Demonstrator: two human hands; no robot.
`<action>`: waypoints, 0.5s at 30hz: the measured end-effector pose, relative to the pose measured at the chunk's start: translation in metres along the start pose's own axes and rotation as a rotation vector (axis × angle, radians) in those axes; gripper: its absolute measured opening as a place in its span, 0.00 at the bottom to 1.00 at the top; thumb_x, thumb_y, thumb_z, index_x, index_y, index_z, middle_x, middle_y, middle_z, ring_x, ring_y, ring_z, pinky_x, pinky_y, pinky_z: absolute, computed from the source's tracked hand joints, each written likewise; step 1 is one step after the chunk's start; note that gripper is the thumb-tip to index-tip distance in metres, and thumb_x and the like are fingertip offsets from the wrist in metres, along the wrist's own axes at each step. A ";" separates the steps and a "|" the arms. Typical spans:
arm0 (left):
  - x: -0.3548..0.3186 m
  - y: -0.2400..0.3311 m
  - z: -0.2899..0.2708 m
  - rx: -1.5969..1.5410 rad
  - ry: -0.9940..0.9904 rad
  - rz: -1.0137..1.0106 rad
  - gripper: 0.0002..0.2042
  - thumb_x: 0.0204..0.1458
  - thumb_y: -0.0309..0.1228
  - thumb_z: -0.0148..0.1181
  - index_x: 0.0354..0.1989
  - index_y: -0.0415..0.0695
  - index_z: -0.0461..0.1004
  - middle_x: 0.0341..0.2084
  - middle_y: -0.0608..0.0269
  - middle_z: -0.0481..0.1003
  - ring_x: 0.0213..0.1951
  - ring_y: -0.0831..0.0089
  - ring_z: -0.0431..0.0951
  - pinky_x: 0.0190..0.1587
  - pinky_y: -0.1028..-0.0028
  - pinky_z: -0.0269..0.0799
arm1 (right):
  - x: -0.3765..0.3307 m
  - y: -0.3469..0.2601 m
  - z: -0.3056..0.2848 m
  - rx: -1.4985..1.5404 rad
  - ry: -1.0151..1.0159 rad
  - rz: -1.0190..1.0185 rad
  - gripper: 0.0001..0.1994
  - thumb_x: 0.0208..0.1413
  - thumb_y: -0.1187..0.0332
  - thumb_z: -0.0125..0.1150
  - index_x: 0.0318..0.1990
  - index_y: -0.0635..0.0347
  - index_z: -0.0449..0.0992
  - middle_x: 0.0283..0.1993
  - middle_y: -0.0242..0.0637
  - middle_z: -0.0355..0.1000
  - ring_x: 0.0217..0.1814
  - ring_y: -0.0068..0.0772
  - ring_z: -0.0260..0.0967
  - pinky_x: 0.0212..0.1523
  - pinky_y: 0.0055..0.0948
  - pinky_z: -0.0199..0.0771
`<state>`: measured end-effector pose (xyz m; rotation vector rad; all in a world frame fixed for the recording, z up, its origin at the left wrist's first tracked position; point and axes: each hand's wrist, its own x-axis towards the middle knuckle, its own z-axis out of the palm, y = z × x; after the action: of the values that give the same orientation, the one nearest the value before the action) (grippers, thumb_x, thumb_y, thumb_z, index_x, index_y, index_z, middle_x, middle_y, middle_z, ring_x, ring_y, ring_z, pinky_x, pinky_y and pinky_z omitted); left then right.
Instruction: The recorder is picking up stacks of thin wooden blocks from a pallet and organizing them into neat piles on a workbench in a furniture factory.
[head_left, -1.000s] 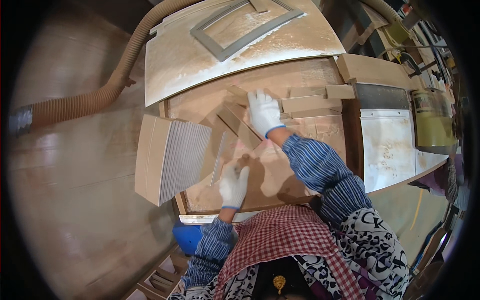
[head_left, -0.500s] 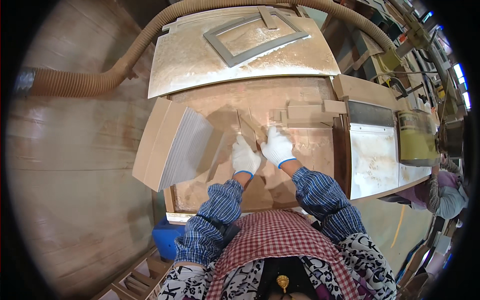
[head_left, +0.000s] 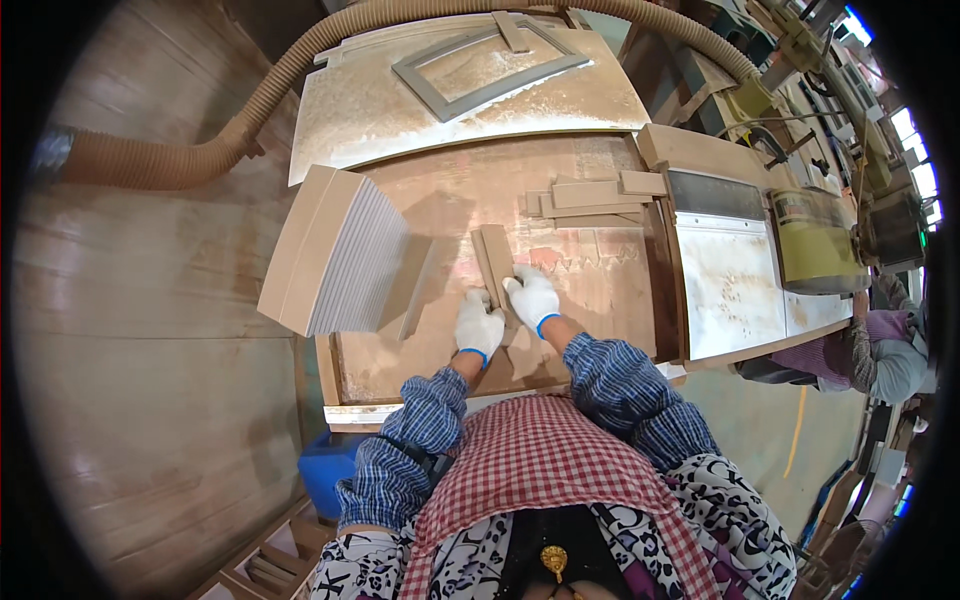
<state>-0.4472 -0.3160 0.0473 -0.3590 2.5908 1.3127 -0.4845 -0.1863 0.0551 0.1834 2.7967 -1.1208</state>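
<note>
A pair of narrow brown board strips (head_left: pixel 495 258) lies side by side over the middle of the workbench (head_left: pixel 590 320), their long sides running away from me. My left hand (head_left: pixel 479 326), in a white glove with a blue cuff, is closed at the near left end of the strips. On their right side my right hand (head_left: pixel 532 298), gloved the same way, grips them with the thumb along the edge. The near ends are partly hidden by the gloves. To the left stands a tall stack of boards (head_left: pixel 340 255) with brown faces and pale edges.
Several loose strips (head_left: pixel 597 197) lie at the back right of the bench. Behind is a dusty white panel (head_left: pixel 340 110) with a grey frame (head_left: pixel 440 98). A machine with a yellow-green housing (head_left: pixel 820 245) stands right, near another person's sleeve (head_left: pixel 895 365). A ribbed hose (head_left: pixel 160 160) curves overhead.
The strips were tilted and spread apart between my hands; now they lie together, nearly parallel. Both hands have come slightly nearer to me. The whole view has shifted a little.
</note>
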 end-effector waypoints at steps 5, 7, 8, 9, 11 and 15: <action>0.005 -0.018 0.003 -0.625 -0.016 -0.168 0.14 0.51 0.30 0.58 0.43 0.34 0.71 0.38 0.47 0.77 0.38 0.57 0.78 0.44 0.64 0.72 | -0.005 -0.001 0.001 0.215 -0.020 0.038 0.20 0.53 0.61 0.61 0.51 0.60 0.72 0.36 0.46 0.76 0.37 0.47 0.75 0.40 0.37 0.75; -0.017 0.014 -0.010 -0.472 -0.040 -0.030 0.14 0.54 0.29 0.56 0.45 0.33 0.72 0.38 0.54 0.77 0.38 0.68 0.77 0.43 0.69 0.72 | -0.007 0.001 -0.006 0.425 -0.116 0.187 0.18 0.54 0.61 0.61 0.49 0.60 0.72 0.34 0.42 0.74 0.33 0.39 0.73 0.34 0.33 0.74; -0.023 0.015 -0.019 -0.474 -0.027 -0.031 0.14 0.54 0.29 0.56 0.45 0.33 0.72 0.38 0.54 0.77 0.38 0.68 0.77 0.43 0.69 0.72 | -0.008 -0.008 -0.012 0.637 -0.223 0.314 0.17 0.55 0.61 0.61 0.48 0.60 0.73 0.31 0.38 0.73 0.29 0.30 0.72 0.29 0.28 0.74; -0.026 0.013 -0.027 -0.519 -0.091 0.006 0.15 0.55 0.29 0.57 0.48 0.34 0.71 0.39 0.58 0.76 0.40 0.71 0.76 0.44 0.72 0.71 | -0.009 -0.013 -0.017 0.636 -0.228 0.306 0.17 0.55 0.61 0.61 0.48 0.60 0.73 0.31 0.38 0.73 0.29 0.30 0.72 0.29 0.28 0.74; -0.034 0.005 -0.049 -0.565 -0.141 0.043 0.17 0.55 0.30 0.57 0.50 0.34 0.69 0.40 0.61 0.76 0.42 0.73 0.74 0.45 0.75 0.70 | -0.010 -0.025 -0.025 0.776 -0.453 0.324 0.15 0.57 0.59 0.60 0.45 0.61 0.72 0.29 0.31 0.69 0.25 0.19 0.66 0.23 0.21 0.70; -0.062 0.002 -0.100 -0.623 0.062 0.035 0.18 0.55 0.30 0.57 0.52 0.33 0.67 0.37 0.56 0.76 0.38 0.70 0.76 0.40 0.73 0.73 | -0.014 -0.065 -0.019 0.900 -0.559 0.205 0.15 0.58 0.59 0.59 0.44 0.63 0.72 0.29 0.32 0.70 0.26 0.21 0.68 0.25 0.23 0.72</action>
<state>-0.3970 -0.3882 0.1254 -0.4540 2.1762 2.1326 -0.4822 -0.2211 0.1152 0.1844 1.6176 -1.9141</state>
